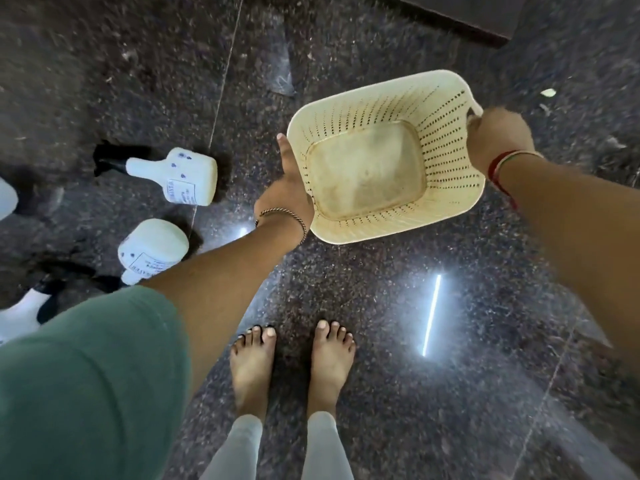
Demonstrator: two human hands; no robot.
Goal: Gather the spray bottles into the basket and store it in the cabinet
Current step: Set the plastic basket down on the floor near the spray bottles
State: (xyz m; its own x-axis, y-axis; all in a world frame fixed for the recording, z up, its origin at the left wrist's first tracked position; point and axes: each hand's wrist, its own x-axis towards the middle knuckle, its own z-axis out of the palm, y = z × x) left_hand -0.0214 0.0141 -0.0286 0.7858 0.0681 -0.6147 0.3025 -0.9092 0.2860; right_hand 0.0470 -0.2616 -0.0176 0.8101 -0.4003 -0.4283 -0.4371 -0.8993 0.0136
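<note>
A cream perforated plastic basket (446,133) hangs above the dark granite floor, with nothing inside it. My left hand (289,188) grips its left rim, thumb up along the edge. My right hand (495,140) is closed on the handle at its right end. To the left, white spray bottles with black trigger heads lie on the floor: one (176,174) on its side, another (149,251) nearer me and partly hidden by my left forearm. Two more white bottles are cut off at the left edge, one (7,199) higher and one (24,313) lower.
My bare feet (291,362) stand on the polished speckled floor (381,289), which reflects a bright strip light. A dark cabinet or furniture base (460,19) shows at the top right. A crumpled clear plastic scrap (280,74) lies beyond the basket.
</note>
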